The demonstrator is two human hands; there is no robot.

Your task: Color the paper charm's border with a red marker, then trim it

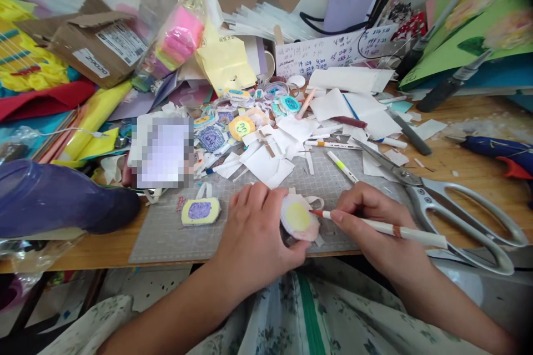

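Between thumb and fingers, my left hand [258,227] grips a small round paper watch [297,215] with a yellow centre and a pale rim, tilted up off the mat. White paper strips stick out behind it. A white marker pen [400,232] with a red-brown tip and band lies in my right hand [372,222], fingers closed around it; its tip meets the right edge of the yellow circle. Left of my left hand, a flat paper watch [200,211] with a yellow border and purple middle rests on the grey cutting mat [166,241].
Large silver scissors [453,205] lie to the right. Paper scraps [266,161] and a pile of small paper watches [212,136] sit behind my hands. A purple container [62,194] is at left, a cardboard box [97,39] behind it, and a blue glue gun [495,150] far right.
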